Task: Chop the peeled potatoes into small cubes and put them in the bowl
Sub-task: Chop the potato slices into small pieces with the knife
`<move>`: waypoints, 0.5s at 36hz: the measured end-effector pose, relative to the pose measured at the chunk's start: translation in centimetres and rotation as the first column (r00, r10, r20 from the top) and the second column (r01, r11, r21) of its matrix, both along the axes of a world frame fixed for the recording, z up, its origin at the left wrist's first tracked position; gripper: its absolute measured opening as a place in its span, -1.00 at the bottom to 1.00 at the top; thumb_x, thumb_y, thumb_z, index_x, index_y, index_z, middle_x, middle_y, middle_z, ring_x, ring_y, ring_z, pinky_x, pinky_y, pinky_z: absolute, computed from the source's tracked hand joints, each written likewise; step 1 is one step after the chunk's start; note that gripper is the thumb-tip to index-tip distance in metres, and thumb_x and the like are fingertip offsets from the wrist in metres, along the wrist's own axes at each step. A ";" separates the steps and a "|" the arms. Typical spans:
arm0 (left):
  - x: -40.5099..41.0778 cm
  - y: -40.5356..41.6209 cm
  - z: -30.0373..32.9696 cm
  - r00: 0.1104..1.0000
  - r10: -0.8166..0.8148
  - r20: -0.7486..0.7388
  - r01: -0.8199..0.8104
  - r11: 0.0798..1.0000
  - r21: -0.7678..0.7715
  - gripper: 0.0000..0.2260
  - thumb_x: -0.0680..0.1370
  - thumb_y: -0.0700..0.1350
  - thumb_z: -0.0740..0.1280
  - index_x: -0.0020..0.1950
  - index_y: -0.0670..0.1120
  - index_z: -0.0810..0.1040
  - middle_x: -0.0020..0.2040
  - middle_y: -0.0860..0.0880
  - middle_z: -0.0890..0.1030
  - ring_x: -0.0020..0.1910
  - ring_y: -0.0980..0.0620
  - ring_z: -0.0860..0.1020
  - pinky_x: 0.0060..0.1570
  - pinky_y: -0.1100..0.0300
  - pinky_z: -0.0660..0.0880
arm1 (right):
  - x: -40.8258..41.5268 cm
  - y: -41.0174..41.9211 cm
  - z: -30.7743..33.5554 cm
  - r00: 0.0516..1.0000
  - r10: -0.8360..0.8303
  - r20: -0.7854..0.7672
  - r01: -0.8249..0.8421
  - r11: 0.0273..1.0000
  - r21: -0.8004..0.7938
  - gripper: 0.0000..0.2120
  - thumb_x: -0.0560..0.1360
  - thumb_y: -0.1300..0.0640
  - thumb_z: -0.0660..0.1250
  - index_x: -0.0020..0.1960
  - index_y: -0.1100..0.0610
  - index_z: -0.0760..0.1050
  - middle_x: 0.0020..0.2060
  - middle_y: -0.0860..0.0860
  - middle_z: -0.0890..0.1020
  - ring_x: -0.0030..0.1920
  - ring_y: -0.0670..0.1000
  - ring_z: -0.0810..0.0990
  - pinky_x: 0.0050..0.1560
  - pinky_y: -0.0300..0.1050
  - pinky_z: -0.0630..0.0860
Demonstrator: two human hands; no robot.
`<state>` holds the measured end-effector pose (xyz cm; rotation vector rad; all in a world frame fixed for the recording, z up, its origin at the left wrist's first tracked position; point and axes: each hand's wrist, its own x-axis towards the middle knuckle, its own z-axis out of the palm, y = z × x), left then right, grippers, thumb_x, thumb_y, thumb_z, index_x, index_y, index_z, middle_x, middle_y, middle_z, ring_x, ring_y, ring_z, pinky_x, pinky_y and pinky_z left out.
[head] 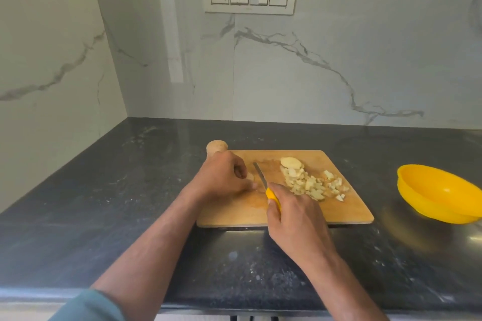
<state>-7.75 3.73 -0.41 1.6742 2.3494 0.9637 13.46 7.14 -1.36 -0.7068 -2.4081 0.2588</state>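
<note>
the right hand (292,214) is wrapped tight around the yellow handle of a knife (264,185), whose blade slants up and left over the wooden cutting board (347,206). just left of the blade, the left hand (221,177) is curled down over a potato piece (249,177), fingertips pinning it to the board; only a pale edge of it shows. right of the knife lie a heap of potato cubes (313,185) and some uncut slices (290,163). a whole potato (216,146) sits at the board's far left corner. the yellow bowl (440,193) stands well apart on the dark counter (104,190), to the right.
</note>
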 end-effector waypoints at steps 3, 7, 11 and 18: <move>0.4 0.1 0.4 0.999 -0.041 0.021 0.041 0.999 -0.025 -0.76 0.43 0.06 0.59 -0.03 -0.06 0.74 -0.19 0.11 0.63 -0.16 0.15 0.56 -0.19 0.25 0.49 | 0.1 -0.2 0.2 1.000 0.010 0.013 -0.010 1.000 -0.010 -0.61 0.62 0.01 0.23 0.43 0.02 0.46 -0.16 -0.03 0.70 -0.30 -0.08 0.50 -0.21 -0.25 0.43; 0.1 0.0 0.6 0.998 -0.055 0.034 0.057 0.997 -0.056 -0.83 0.48 0.00 0.55 0.04 0.01 0.76 -0.13 0.19 0.60 -0.10 0.18 0.55 -0.06 0.21 0.51 | 0.1 -0.2 0.2 1.000 0.006 0.031 -0.006 1.000 -0.010 -0.60 0.63 0.00 0.22 0.45 0.01 0.44 -0.15 -0.04 0.70 -0.31 -0.12 0.44 -0.18 -0.24 0.50; -0.7 -0.3 0.7 0.998 -0.057 0.024 0.060 0.992 -0.115 -0.88 0.54 0.00 0.49 0.06 0.14 0.74 0.01 0.19 0.61 0.04 0.16 0.54 0.23 -0.05 0.50 | 0.1 -0.2 0.2 1.000 0.007 0.027 -0.007 1.000 -0.014 -0.60 0.62 0.00 0.22 0.44 0.02 0.45 -0.16 -0.04 0.70 -0.31 -0.09 0.52 -0.14 -0.19 0.57; -1.4 -0.9 0.6 0.992 -0.104 0.066 0.111 0.988 -0.106 -0.68 0.51 -0.07 0.43 -0.12 0.44 0.64 0.03 0.30 0.55 0.13 0.13 0.54 0.36 -0.36 0.34 | 0.1 -0.1 0.1 1.000 0.016 0.023 -0.016 1.000 -0.016 -0.60 0.63 0.01 0.22 0.45 0.03 0.44 -0.12 -0.05 0.71 -0.29 -0.14 0.48 -0.10 -0.24 0.56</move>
